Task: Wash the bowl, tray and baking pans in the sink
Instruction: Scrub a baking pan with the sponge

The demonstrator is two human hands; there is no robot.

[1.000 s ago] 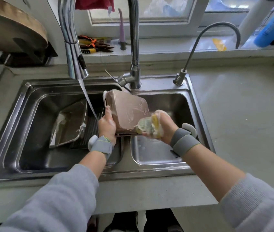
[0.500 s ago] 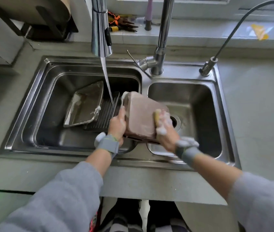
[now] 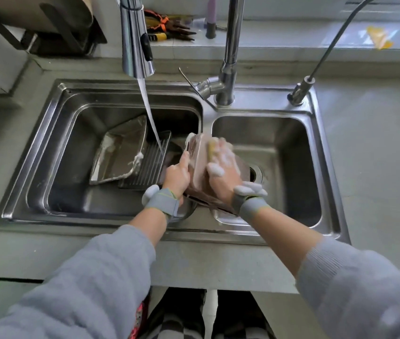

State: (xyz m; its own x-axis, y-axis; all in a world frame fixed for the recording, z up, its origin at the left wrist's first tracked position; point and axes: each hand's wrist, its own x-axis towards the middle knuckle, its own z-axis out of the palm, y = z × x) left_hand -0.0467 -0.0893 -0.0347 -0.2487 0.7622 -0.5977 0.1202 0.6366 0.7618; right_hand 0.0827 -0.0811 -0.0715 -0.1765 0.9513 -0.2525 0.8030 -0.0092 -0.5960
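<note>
While left hand [image 3: 176, 172] grips brown baking pan [image 3: 200, 167] and right hand [image 3: 223, 167] clasps sponge [image 3: 211, 149], soapy pan [image 3: 120, 152] and ridged tray [image 3: 149, 167] await rinsing; bowl unseen.

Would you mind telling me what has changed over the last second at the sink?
The right hand slid the yellow sponge from the near end of the brown baking pan up to its far end. The left hand still grips the pan's left edge, and water still runs onto the ridged tray in the left basin.

No text, label, brand, number or sign can be read anywhere.
</note>
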